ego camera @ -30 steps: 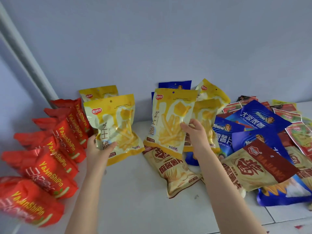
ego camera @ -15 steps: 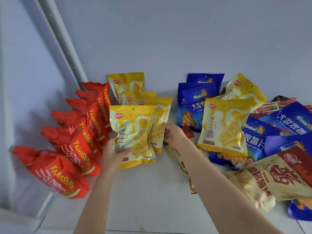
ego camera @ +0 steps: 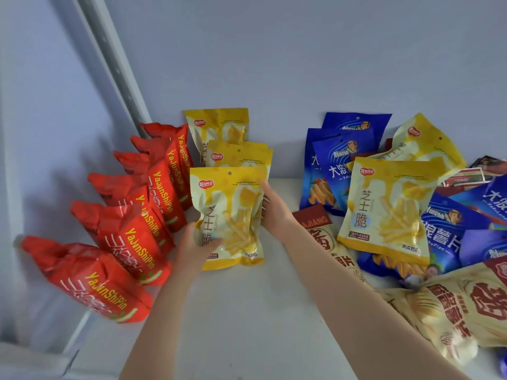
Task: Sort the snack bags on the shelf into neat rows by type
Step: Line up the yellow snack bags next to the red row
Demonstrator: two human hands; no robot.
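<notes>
Both hands grip one upright yellow snack bag (ego camera: pixel 229 215), left hand (ego camera: pixel 192 246) at its lower edge, right hand (ego camera: pixel 274 208) on its side. Just behind stand more yellow bags (ego camera: pixel 238 154), probably three; red bags (ego camera: pixel 153 193) line the shelf (ego camera: pixel 247 325) beside them

This looks like a shop's stock shelf: a plain white shelf board (ego camera: pixel 247 325) against a bare pale wall (ego camera: pixel 274 50), crowded with many copies of the same packaged snacks, red bags (ego camera: pixel 131 242) ranked at the left, yellow bags (ego camera: pixel 216 127) beside them, blue bags (ego camera: pixel 343 160) heaped at the right.
</notes>
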